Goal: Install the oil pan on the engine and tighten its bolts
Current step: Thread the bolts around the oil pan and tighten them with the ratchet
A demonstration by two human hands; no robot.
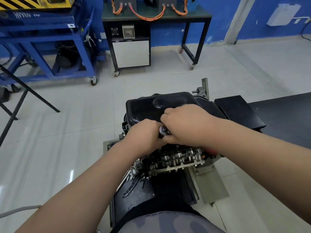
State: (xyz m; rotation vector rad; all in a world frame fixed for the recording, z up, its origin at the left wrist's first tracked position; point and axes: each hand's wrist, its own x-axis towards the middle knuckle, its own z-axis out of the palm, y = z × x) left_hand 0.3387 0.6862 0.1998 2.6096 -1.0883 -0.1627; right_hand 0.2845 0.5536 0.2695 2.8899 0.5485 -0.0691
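Note:
A black oil pan (151, 108) lies on top of the upturned engine (176, 158), which sits on a stand in the middle of the view. Both hands meet at the pan's near edge. My left hand (144, 133) is curled around a tool there. My right hand (183, 123) closes over the same spot, fingers around a silver ratchet head (163, 130) that shows between the two hands. The bolt under the tool is hidden by the hands.
A black table (277, 115) stands at the right of the engine. Behind are a blue wheeled cart (50, 47) and a black workbench (156, 17) with orange cables. A black folding frame (25, 91) leans at the left over tiled floor.

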